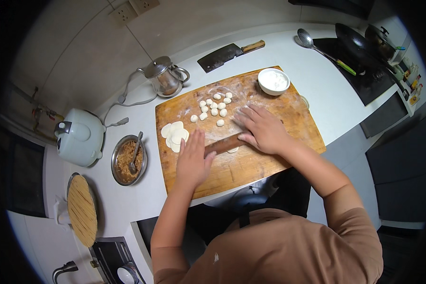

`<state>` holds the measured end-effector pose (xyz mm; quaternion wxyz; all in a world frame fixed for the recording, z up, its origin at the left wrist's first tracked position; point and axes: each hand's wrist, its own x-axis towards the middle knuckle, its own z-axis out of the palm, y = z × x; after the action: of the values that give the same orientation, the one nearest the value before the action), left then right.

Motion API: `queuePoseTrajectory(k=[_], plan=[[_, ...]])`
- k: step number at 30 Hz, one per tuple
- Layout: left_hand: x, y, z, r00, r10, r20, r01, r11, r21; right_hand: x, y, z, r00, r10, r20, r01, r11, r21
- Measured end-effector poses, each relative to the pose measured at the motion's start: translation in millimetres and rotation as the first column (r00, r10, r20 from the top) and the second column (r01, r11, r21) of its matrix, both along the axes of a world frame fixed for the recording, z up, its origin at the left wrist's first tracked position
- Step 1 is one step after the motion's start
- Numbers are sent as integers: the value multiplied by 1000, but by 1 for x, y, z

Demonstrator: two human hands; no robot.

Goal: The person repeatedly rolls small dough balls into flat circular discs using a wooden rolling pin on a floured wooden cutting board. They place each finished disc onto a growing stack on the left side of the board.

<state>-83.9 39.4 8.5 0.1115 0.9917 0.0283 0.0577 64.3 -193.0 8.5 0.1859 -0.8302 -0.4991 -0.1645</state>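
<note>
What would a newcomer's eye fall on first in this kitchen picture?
Probably the left hand and right hand, laid flat over a brown rolling pin on the large wooden board mid-picture. Next, the small white dough balls clustered beyond the pin, with overlapping flat dough rounds at the board's left side. The dark cleaver also stands out, lying on the white counter past the board's far edge.

Rolling pin (pixel 224 144) is partly hiding beneath left hand (pixel 193 160) and right hand (pixel 266 131); dough round (pixel 233 150) is partly hiding beneath rolling pin; brown shirt (pixel 288 246) is running past lower edge.
</note>
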Motion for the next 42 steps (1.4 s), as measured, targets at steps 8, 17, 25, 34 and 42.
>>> queuePoseTrajectory(k=[8, 17, 25, 34, 42], plan=[[-28, -14, 9, 996, -64, -68, 64, 998, 1, -28, -24, -3, 993, 45, -109, -48, 998, -30], [11, 5, 6, 998, 31, -55, -30, 999, 10, -3, 7, -5, 996, -66, -68, 68, 998, 16], [5, -8, 28, 974, -171, -147, 109, 928, -355, -54, -32, -3, 988, 74, -135, -75, 997, -6], [47, -2, -5, 903, -240, -356, -164, 575, -802, -50, -31, -7, 996, 85, 13, -86, 972, 219], [48, -29, 13, 922, -191, -335, -238, 401, -884, -38, -38, -7, 997, 38, 70, -54, 968, 243]])
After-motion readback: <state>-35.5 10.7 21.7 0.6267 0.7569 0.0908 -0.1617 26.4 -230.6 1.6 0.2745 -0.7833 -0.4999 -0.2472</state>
